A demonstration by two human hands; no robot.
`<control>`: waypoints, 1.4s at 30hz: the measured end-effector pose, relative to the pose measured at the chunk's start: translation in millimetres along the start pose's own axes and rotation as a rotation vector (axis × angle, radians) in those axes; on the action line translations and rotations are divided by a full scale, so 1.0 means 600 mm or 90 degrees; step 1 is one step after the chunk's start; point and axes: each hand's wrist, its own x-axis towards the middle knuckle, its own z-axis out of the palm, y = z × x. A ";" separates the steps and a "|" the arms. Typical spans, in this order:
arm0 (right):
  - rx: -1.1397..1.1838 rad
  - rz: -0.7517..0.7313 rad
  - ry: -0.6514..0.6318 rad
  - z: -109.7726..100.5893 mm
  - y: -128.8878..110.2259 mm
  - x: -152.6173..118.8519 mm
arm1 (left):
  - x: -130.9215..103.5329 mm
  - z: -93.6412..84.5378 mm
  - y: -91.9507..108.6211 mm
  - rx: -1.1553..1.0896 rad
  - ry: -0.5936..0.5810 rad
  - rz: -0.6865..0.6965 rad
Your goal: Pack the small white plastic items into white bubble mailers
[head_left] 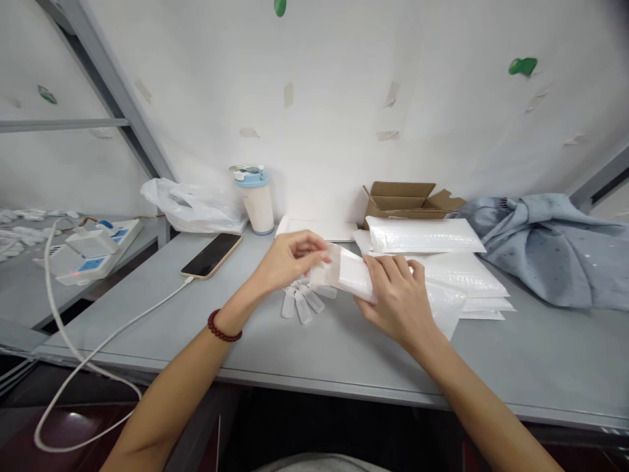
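A small white bubble mailer (354,275) is held above the table between my two hands. My right hand (399,298) is closed round its right part, fingers over the top and thumb below. My left hand (289,261) pinches the translucent flap at the mailer's left end between thumb and fingers. Just below the left hand, several small translucent plastic tags (303,307) lie fanned out on the grey table (275,351). Part of this bunch is hidden behind the mailer. To the right of the right hand lies a stack of white bubble mailers (464,275).
An open cardboard box (400,200) stands behind the stack. Grey-blue cloth (550,252) lies at the right. Leftward are a cup with a blue lid (258,203), a plastic bag (191,206) and a phone (212,255) on a white cable (142,313). A power strip (101,255) sits further left.
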 end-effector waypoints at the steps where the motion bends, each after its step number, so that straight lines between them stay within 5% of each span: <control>1: 0.001 0.002 0.000 -0.001 0.001 0.000 | 0.004 -0.005 -0.005 0.003 0.069 0.002; 3: 0.003 0.000 -0.007 -0.003 0.001 0.000 | 0.010 -0.009 -0.016 -0.005 0.101 0.000; 8: 0.001 -0.025 -0.004 -0.011 -0.009 -0.001 | 0.013 0.006 -0.032 -0.105 -0.193 -0.109; 14: -0.119 -0.014 0.101 -0.016 -0.024 -0.002 | 0.016 0.022 -0.030 -0.320 -0.051 -0.241; 20: -0.126 -0.017 0.141 -0.003 -0.022 -0.004 | 0.015 0.024 -0.022 -0.340 -0.024 -0.269; 28: -0.069 0.013 0.096 0.014 0.011 -0.004 | 0.003 0.025 -0.012 -0.198 -0.046 -0.081; 32: -0.054 0.013 0.131 0.016 0.020 -0.003 | -0.006 0.041 -0.018 0.033 -0.096 0.088; 38: -0.015 -0.001 0.147 0.015 0.018 -0.004 | -0.003 0.065 -0.045 0.420 0.070 0.345; 42: -0.027 0.017 0.222 0.012 0.011 -0.001 | 0.008 0.067 -0.041 0.436 0.149 0.419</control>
